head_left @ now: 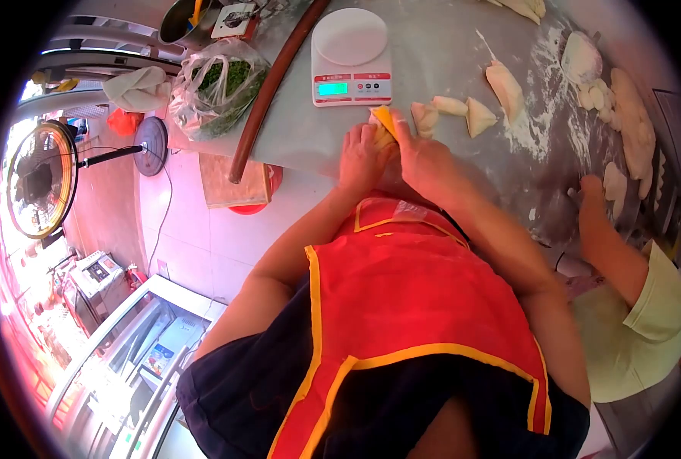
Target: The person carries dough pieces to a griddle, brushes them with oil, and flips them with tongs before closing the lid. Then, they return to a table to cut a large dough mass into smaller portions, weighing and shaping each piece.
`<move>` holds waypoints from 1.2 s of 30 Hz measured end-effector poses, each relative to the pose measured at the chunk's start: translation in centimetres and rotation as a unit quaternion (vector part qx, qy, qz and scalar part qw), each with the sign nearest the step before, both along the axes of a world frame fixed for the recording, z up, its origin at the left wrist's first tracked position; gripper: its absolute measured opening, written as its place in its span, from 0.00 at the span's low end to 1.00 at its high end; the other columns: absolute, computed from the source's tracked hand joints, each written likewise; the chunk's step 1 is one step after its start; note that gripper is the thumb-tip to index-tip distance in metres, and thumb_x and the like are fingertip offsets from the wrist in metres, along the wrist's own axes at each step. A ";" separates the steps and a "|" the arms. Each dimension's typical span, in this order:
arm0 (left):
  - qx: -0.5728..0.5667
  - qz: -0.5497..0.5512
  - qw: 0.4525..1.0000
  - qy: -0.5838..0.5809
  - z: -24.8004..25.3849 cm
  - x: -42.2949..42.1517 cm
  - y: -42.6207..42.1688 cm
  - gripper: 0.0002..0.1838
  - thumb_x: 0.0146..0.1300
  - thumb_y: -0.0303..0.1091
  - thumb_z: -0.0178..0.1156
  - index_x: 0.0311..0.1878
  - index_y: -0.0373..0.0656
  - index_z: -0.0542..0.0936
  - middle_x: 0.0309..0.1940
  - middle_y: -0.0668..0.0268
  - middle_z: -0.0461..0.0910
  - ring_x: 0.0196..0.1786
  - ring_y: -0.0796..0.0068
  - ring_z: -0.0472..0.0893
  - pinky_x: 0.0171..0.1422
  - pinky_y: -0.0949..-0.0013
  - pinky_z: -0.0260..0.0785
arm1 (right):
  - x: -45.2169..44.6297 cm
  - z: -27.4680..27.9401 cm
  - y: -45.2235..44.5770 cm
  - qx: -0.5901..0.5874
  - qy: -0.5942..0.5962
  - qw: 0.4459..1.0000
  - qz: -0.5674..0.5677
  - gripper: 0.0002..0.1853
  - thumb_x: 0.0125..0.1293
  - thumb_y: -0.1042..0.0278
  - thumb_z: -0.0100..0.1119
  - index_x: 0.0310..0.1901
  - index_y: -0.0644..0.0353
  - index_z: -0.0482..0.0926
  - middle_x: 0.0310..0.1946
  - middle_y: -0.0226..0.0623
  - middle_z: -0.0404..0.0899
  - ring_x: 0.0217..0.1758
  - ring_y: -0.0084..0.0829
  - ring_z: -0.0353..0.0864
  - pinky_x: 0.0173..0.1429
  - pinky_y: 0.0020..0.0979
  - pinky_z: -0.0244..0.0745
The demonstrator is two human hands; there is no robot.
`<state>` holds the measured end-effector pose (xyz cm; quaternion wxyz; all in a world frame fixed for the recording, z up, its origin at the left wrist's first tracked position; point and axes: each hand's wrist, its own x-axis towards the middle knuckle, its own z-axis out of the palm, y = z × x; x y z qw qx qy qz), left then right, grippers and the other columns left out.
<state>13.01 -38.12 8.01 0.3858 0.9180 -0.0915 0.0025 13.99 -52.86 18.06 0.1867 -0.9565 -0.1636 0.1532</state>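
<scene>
My left hand [363,155] is closed at the table's near edge, just below the kitchen scale. Beside it, my right hand [426,157] is closed as well, touching the same thing. Between them shows a yellow piece [386,121] with a pale tip; its kind is hard to make out, and my fingers hide most of it. The white kitchen scale [351,57] has a lit green display and a bare round plate. Right of my hands lie small cut dough pieces [479,117], one partly behind my right hand, and a longer dough piece [504,90].
A brown rolling pin or pole [273,92] lies by a plastic bag of greens [225,80]. Flour and a long dough roll [632,126] cover the right side. A co-worker's hand [591,191] reaches in there. A fan [43,180] stands left.
</scene>
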 end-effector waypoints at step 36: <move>-0.025 0.077 0.995 -0.062 2.9 20.2 8.6 0.20 0.61 0.42 0.59 0.50 0.36 0.78 0.42 0.53 0.81 0.43 0.61 0.81 0.49 0.64 0.72 | -9.8 0.6 -13.7 0.008 -0.022 0.901 -0.434 0.34 0.62 0.69 0.51 0.69 0.59 0.50 0.41 0.62 0.77 0.44 0.60 0.77 0.47 0.50 0.71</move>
